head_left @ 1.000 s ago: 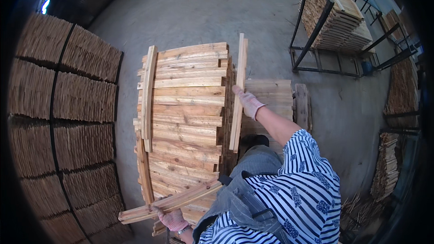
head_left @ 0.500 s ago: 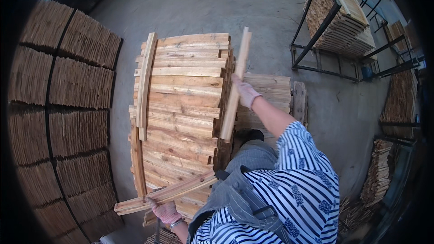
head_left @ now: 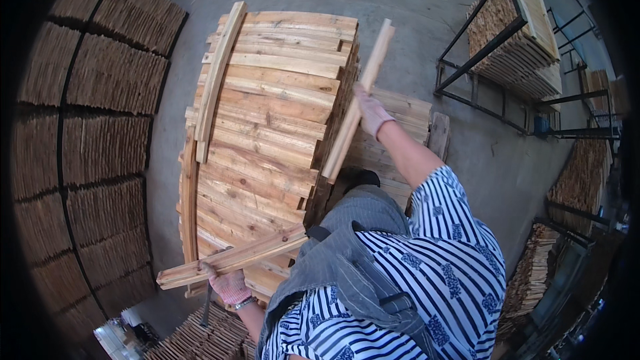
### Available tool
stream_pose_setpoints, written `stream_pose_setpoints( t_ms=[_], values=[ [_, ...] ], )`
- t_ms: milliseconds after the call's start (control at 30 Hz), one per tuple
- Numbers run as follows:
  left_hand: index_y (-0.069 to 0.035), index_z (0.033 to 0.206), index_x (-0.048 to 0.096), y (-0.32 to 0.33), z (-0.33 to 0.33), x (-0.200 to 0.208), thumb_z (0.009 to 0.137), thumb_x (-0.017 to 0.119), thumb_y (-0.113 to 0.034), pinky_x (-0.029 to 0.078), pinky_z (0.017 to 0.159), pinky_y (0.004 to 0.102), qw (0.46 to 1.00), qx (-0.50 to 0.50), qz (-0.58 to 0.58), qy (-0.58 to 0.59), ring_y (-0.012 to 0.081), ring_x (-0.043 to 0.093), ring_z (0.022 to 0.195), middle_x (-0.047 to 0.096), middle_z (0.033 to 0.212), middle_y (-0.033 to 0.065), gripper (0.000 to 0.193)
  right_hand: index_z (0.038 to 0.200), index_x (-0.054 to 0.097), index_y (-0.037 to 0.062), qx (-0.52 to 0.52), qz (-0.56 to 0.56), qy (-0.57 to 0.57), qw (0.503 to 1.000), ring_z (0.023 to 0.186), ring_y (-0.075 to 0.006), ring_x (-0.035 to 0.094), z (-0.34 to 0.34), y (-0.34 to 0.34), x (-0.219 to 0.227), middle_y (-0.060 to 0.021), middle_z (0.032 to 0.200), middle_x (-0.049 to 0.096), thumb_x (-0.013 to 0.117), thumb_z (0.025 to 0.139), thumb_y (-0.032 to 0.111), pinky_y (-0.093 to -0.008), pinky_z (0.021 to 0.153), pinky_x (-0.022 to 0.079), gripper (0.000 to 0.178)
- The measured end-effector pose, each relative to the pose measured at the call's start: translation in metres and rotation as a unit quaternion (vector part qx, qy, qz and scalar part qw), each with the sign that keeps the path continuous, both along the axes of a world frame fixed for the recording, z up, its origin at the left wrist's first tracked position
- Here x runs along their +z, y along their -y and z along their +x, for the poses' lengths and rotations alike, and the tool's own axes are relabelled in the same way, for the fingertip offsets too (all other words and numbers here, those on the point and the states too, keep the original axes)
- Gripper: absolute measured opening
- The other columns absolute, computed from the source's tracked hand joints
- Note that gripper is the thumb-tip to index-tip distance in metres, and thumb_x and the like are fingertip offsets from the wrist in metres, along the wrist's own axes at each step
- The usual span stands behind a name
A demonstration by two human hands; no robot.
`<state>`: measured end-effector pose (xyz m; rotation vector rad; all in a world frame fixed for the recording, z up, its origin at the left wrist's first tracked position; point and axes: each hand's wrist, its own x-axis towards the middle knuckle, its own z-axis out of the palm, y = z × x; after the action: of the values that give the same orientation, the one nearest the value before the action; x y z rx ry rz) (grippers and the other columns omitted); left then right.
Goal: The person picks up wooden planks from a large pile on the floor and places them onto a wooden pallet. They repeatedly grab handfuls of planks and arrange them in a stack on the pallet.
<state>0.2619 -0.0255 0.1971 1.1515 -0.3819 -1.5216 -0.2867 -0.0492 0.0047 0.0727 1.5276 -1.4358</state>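
Observation:
My right hand (head_left: pixel 373 113), in a pale glove, is closed around a long wooden strip (head_left: pixel 361 101) beside the right side of a large stack of boards (head_left: pixel 270 120). In the lower left my left hand (head_left: pixel 229 286), also gloved, grips wooden boards (head_left: pixel 233 257) held slantwise above the near end of the stack. Their right end reaches my apron (head_left: pixel 373 247). Along the stack's left side, a light wooden batten (head_left: pixel 220 87) lies crosswise over the boards. Nearer to me, another batten (head_left: pixel 190 203) continues that line.
Tall bundles of thin wood (head_left: pixel 117 133) with dark bands line the left. Beside my right arm lies a lower pile of boards (head_left: pixel 400 110). A black metal frame (head_left: pixel 490 43) holds stacked wood at the far right. More strips (head_left: pixel 200 333) lie below my left hand.
The view has shifted, so the large stack appears higher and the far-right frame slightly farther right. Both hands keep their hold on the wood, with little movement relative to the stack.

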Motion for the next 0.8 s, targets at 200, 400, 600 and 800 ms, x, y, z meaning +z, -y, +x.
stream_pose_setpoints(
  t_ms=[200,400,600,800],
  values=[
    [-0.002,0.113,0.060,0.008,-0.010,-0.001,0.090,0.071,-0.044,0.038,0.110,0.0492,0.993,-0.008,-0.001,0.118,0.0281,0.055,0.113,0.061,0.117,0.0112,0.049,0.138,0.046,-0.0125,0.144,0.064,-0.196,0.968,0.137,-0.0384,0.043,0.015,0.030,0.012,-0.0330,0.141,0.048,0.028,0.096,0.073,-0.0375,0.113,0.031,0.097],
    [-0.008,0.123,0.056,0.014,0.011,-0.019,0.092,0.069,-0.039,0.036,0.112,0.0496,0.997,0.007,0.026,-0.071,0.0286,0.055,0.115,0.063,0.116,0.0093,0.046,0.130,0.054,-0.0145,0.083,0.031,-0.127,0.988,0.121,-0.0332,0.057,0.007,-0.017,-0.001,-0.0291,0.127,0.061,0.041,0.092,0.074,-0.0371,0.105,0.042,0.097],
    [-0.008,0.111,0.060,-0.044,0.035,-0.013,0.086,0.076,-0.037,0.038,0.111,0.0530,0.994,0.101,0.038,0.012,0.0313,0.056,0.115,0.065,0.112,0.0097,0.042,0.151,0.028,-0.0011,0.231,0.086,-0.285,0.926,0.119,-0.0403,0.057,0.089,-0.030,-0.005,-0.0309,0.135,0.053,0.054,0.095,0.047,-0.0414,0.102,0.046,0.079],
    [-0.008,0.115,0.057,-0.041,0.023,-0.018,0.088,0.075,-0.034,0.037,0.111,0.0538,0.986,0.153,0.062,0.004,0.0294,0.054,0.117,0.062,0.117,0.0100,0.042,0.153,0.025,-0.0027,0.149,0.079,-0.103,0.980,0.123,-0.0316,0.056,0.093,-0.016,-0.035,-0.0231,0.136,0.055,0.058,0.092,0.063,-0.0366,0.100,0.046,0.096]
  ],
)
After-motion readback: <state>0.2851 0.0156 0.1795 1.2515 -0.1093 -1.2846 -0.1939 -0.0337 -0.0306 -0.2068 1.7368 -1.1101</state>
